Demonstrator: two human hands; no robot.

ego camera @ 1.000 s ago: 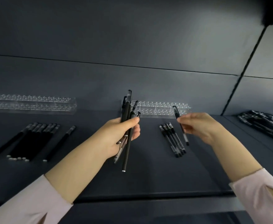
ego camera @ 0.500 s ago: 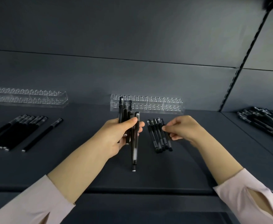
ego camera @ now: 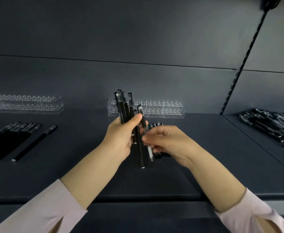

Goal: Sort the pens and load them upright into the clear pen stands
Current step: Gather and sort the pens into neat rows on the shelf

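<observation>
The left hand [ego camera: 121,137] grips a bundle of pens [ego camera: 126,108] upright above the surface [ego camera: 70,165], before the far clear pen stand [ego camera: 163,108]. The right hand [ego camera: 168,142], fingers curled, pinches one clear-barrelled pen [ego camera: 149,151] at the bundle's right edge.

Clear, glossy plastic on the pen stand [ego camera: 156,108]. In front of it the pens [ego camera: 121,111]: matt black barrels, see-through plastic ends (silvery tips glinting). Under it the surface [ego camera: 70,174], smooth, matt, dark. The sleeve [ego camera: 45,212], soft pale cloth.
</observation>
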